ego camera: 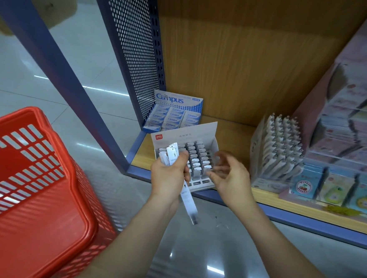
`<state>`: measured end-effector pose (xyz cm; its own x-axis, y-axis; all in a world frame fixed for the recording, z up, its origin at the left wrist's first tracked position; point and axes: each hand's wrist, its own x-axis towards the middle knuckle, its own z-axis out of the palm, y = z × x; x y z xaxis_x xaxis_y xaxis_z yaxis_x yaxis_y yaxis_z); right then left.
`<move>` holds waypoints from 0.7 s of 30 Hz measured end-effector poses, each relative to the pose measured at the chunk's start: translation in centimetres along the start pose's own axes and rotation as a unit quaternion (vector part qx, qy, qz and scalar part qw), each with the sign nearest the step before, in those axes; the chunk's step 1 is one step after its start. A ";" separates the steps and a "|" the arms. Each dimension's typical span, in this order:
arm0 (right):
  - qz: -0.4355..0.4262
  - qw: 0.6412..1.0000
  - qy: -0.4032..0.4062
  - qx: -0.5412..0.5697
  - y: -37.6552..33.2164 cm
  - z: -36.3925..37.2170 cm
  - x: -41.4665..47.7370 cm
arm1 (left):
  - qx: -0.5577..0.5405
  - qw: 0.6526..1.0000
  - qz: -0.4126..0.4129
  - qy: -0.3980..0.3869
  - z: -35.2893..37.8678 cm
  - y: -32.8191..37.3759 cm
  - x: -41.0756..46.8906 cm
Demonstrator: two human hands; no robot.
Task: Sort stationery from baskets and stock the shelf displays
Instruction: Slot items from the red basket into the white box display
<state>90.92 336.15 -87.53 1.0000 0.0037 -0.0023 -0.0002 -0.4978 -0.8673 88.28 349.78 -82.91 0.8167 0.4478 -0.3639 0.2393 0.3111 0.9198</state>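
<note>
Wood-grain bottom shelf [233,131] of a blue-framed store unit, seen from above, with grey tiled floor below.

At centre stands a white display box [189,133], flap raised, with upright rows of slim white packs; it sits at the shelf's very front edge. A Campus eraser box [176,100] stands at its 11 o'clock, a rack of white pens [282,145] at its 3 o'clock, and a red basket [23,182] on the floor at its 8 o'clock.

The left hand [168,177] hovers over the box's left end, fingers curled tight round a bundle of the packs [171,153]. One longer pack hangs below the fist toward 6 o'clock. The right hand [229,179], motion-blurred, is at the box's front right corner, fingers loosely spread and holding nothing.

Likely hazards: the hanging pack may slide out onto the floor if the grip eases. A downward push while filling may tip the box off the edge or topple the standing rows.
</note>
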 end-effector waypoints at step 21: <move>0.137 0.931 -0.153 0.302 -3.8 -0.9 -5.0 | 0.124 0.984 -0.019 -0.126 -3.9 0.5 -2.9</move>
<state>85.97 337.26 -83.79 0.9145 0.2407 -0.3252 -0.3490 0.0627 -0.9350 83.94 351.92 -81.95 0.9014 0.2071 -0.3802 0.3679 0.0965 0.9249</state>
